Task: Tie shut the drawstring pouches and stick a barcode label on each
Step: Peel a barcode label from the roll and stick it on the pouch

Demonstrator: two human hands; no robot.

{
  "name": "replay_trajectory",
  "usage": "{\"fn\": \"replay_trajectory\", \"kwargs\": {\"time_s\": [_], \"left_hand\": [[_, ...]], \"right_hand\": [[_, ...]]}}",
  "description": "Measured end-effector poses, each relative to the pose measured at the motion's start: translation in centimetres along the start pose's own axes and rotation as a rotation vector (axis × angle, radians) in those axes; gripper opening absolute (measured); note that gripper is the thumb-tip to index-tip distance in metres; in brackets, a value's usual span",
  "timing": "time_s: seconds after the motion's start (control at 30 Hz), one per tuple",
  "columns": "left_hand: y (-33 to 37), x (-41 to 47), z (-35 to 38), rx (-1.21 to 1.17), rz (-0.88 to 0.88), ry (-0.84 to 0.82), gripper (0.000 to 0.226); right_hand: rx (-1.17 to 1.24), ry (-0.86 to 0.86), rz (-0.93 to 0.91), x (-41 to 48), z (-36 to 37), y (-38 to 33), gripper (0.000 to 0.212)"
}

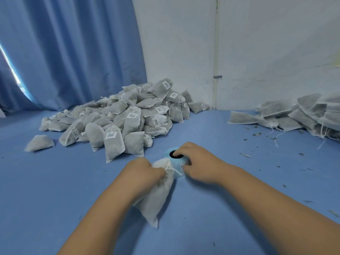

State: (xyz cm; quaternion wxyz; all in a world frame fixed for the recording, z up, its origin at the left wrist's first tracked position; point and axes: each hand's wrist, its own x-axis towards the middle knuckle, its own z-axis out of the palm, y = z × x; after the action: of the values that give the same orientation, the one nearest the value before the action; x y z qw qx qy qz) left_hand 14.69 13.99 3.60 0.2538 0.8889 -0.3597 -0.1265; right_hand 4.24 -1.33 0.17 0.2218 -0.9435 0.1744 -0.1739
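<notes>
A flat blue surface (55, 190) fills the foreground, and both bare forearms reach out over it. The left hand (145, 172) is clenched round the gathered neck of a white non-woven drawstring pouch with grey-green filling (156, 199). The pouch hangs slanted from the fist, its bottom corner pointing toward the person, and a thin white cord shows at its neck. Just beyond it, touching its top, stands a pale blue roll of barcode labels (177, 169) with its dark core hole facing up. The right hand (198, 162) grips this roll, one finger dipped into the core hole and the thumb pressed against the roll's side where a white label shows. Farther back, left of centre, a large heap of filled pouches bearing white barcode labels (128, 115) rises against the corner. One stray pouch (39, 143) lies apart at the heap's left edge. On the far right sits a second heap of pouches with loose cords (303, 115), on which no labels can be made out. Small dark scraps (257, 134) are scattered near it. Pleated blue curtains (73, 52) hang behind on the left, and a scuffed white wall (266, 43) with a thin vertical pipe (215, 52) is on the right.
</notes>
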Motion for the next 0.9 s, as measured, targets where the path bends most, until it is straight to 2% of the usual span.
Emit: {"fn": "replay_trajectory", "kwargs": {"time_s": [0.1, 0.17, 0.23, 0.3, 0.37, 0.47, 0.6, 0.77, 0.9], "left_hand": [[1.3, 0.8, 0.7, -0.150, 0.021, 0.007, 0.029], [2.2, 1.2, 1.4, -0.277, 0.010, -0.020, 0.026], [2.5, 1.6, 2.2, -0.389, -0.012, -0.040, 0.023], [2.4, 2.0, 2.8, -0.449, -0.045, -0.032, 0.021], [1.7, 2.4, 3.2, -0.482, -0.069, -0.014, 0.020], [0.7, 3.0, 3.4, -0.599, -0.097, -0.040, 0.020], [-0.3, 3.6, 3.5, -0.769, -0.102, -0.118, 0.015], [-0.8, 4.1, 3.6, -0.828, -0.133, -0.124, 0.017], [-0.9, 4.2, 3.8, -0.777, -0.121, -0.109, 0.029]], "right_hand": [[0.097, 0.149, -0.014, -1.0, 1.3, 0.2, 0.035], [0.128, 0.198, -0.003, -1.7, 2.0, 0.2, 0.027], [0.135, 0.236, 0.026, -2.2, 2.3, 0.2, 0.028], [0.164, 0.313, 0.065, -2.5, 2.4, 0.2, 0.030], [0.195, 0.387, 0.106, -2.6, 2.4, 0.1, 0.022], [0.154, 0.379, 0.177, -2.4, 2.8, -0.1, 0.013], [0.135, 0.401, 0.226, -2.3, 3.1, -0.4, 0.013], [0.152, 0.430, 0.269, -2.3, 3.1, -0.6, 0.015], [0.165, 0.447, 0.299, -2.4, 3.0, -0.9, 0.014]]}}
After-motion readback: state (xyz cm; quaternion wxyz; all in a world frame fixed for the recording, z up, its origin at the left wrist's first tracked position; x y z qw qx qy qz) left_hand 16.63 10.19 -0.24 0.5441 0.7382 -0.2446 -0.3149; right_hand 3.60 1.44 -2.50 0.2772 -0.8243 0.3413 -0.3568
